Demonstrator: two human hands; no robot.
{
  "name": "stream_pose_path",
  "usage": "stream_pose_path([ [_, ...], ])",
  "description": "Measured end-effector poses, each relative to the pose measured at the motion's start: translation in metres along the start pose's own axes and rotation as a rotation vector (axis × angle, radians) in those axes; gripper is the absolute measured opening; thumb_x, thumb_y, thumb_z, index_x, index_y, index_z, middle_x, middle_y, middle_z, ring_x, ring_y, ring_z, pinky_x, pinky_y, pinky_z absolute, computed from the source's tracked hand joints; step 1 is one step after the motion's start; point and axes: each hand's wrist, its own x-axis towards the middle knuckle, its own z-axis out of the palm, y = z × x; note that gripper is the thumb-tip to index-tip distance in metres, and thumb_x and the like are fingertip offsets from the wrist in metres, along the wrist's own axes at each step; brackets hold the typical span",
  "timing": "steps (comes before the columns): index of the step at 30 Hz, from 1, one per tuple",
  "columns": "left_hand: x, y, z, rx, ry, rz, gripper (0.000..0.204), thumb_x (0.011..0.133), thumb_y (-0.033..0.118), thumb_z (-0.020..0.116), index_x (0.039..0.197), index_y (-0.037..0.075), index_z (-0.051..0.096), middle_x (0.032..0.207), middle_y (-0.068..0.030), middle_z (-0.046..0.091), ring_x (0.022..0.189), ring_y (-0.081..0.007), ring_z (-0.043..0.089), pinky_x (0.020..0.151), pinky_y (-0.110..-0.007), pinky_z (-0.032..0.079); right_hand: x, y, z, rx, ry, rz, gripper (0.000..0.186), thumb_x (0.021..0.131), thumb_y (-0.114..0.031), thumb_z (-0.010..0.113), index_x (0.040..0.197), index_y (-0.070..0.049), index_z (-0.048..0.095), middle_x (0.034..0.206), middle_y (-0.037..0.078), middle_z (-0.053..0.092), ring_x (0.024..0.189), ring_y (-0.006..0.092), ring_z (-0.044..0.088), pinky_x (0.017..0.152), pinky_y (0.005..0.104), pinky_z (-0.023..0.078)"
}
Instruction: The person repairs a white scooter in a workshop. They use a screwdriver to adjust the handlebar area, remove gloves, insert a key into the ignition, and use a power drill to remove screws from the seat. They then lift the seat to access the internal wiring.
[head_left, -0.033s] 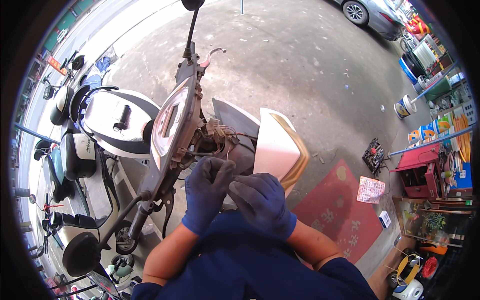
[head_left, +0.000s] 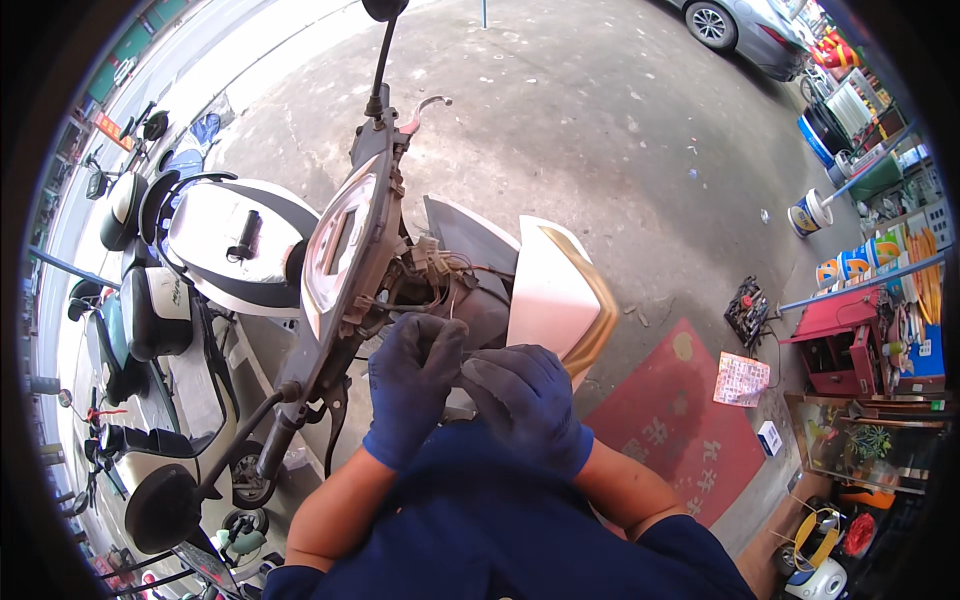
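My left hand (head_left: 412,385), in a blue-and-grey glove, is closed on a thin pale wire (head_left: 455,312) in front of the white scooter's opened handlebar housing. My gloved right hand (head_left: 520,400) is closed beside it, fingertips nearly meeting the left ones; what it pinches is too small to make out. Behind both hands are exposed connectors and wiring (head_left: 440,262). The dashboard panel (head_left: 342,235) is tilted at the left of them, and a white front panel with gold trim (head_left: 550,290) stands to their right.
More scooters (head_left: 160,310) are parked closely at the left. A red mat (head_left: 680,420) lies on the concrete at the lower right. Buckets (head_left: 810,215), a red tool cabinet (head_left: 840,350) and other clutter line the right side, with a grey car (head_left: 740,40) at the back.
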Motion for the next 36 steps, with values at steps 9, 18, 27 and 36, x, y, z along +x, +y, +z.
stream_pose_path([
  [9, -0.003, 0.009, -0.002, -0.225, -0.036, -0.180, 0.013, 0.093, 0.013, 0.064, 0.094, 0.000, 0.060, 0.075, -0.0040, 0.063, 0.064, -0.0089, 0.061, 0.057, -0.022, 0.048, -0.007, 0.012, -0.007, 0.254, -0.013, 0.333, 0.010, 0.088, -0.004, 0.067, 0.095, -0.001, 0.060, 0.082, 0.011, 0.066, 0.070, 0.0204, 0.065, 0.065, 0.0269, 0.050],
  [18, -0.007, -0.009, -0.012, 0.508, -0.102, 0.969, 0.036, 0.072, -0.007, 0.070, 0.104, 0.003, 0.058, 0.093, -0.0098, 0.068, 0.086, -0.0283, 0.066, 0.074, -0.035, 0.053, 0.013, 0.011, -0.019, 0.837, -0.280, 1.203, 0.032, 0.102, -0.023, 0.045, 0.083, 0.001, 0.056, 0.063, 0.004, 0.053, 0.053, 0.0115, 0.050, 0.054, 0.0250, 0.042],
  [27, 0.010, -0.008, -0.004, -0.419, 0.114, -0.009, 0.015, 0.097, 0.008, 0.055, 0.109, 0.000, 0.058, 0.096, -0.0089, 0.067, 0.076, -0.0151, 0.066, 0.073, -0.028, 0.054, -0.010, 0.018, 0.001, 0.880, -0.054, 0.922, 0.042, 0.106, -0.030, 0.038, 0.101, 0.005, 0.060, 0.086, 0.012, 0.065, 0.080, 0.0187, 0.063, 0.077, 0.0315, 0.050],
  [36, 0.028, 0.040, -0.022, -0.094, 0.590, 0.590, 0.019, 0.099, 0.011, 0.053, 0.112, -0.003, 0.057, 0.089, -0.0088, 0.064, 0.050, -0.0004, 0.041, 0.043, -0.016, 0.032, 0.016, -0.020, -0.003, 1.542, -0.535, 0.508, 0.065, 0.101, -0.043, 0.043, 0.146, 0.002, 0.034, 0.152, 0.015, 0.034, 0.146, 0.0259, 0.024, 0.117, 0.0388, 0.018],
])
